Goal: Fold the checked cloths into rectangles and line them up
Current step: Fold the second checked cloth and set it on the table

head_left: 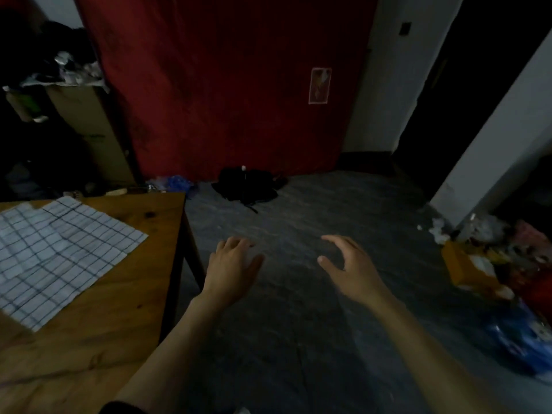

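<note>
Head view shows a wooden table (125, 294) on one side of a dim room, and everything else is easy to place from it. On top of the table, toward its far end, lie the checked cloths (59, 255), spread flat and overlapping, not folded yet (it looks like two, but I cannot be sure). Both hands are off the table, out past its side edge and over the gray floor (298, 294). Nearest to the table edge is the left hand (231, 265), its fingers loosely spread and holding nothing. Farther from the table is the right hand (348, 265), its fingers wide and a little bent, also holding nothing. Neither hand touches the cloths. What could go wrong? The room is dark, so a reach back to the table could grab both cloths at once, since one lies on top of the other. A quick tug could also drag a cloth off the table edge and onto the dirty floor. Far from the table, by the red curtain (224, 85), sits a black bag (248, 185).
</note>
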Demonstrator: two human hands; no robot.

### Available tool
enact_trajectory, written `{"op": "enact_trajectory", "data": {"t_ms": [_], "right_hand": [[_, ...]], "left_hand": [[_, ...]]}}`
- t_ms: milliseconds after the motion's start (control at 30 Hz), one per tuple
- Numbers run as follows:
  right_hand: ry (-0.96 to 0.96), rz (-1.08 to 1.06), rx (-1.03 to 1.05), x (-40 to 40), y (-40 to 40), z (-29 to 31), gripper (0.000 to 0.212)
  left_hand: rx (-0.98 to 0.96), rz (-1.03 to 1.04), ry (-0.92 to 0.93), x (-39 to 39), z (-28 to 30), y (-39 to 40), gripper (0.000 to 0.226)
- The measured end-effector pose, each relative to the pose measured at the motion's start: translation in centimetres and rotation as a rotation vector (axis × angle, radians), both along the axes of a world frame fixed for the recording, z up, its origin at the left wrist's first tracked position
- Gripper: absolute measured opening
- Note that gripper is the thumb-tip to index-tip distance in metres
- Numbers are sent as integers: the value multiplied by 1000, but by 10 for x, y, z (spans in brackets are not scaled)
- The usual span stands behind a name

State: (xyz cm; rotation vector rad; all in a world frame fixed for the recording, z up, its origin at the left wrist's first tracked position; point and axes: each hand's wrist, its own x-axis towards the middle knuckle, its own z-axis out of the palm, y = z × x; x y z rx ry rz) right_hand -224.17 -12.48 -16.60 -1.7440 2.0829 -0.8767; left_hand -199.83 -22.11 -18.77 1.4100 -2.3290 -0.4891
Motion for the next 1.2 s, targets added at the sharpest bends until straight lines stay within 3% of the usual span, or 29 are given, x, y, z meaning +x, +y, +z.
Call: {"op": "enact_trajectory", "data": {"t_ms": [367,900,1200], "right_hand": [[-10,170,71,16,-191,-9,44],[-107,434,23,-63,-487,-16,48],[-58,586,54,-44,-623,-22,48]], "left_hand": [[33,99,32,28,-10,-152,47],[27,363,-123,-58,0,-372,46],[71,530,-88,-32,-26,-463,46]]}}
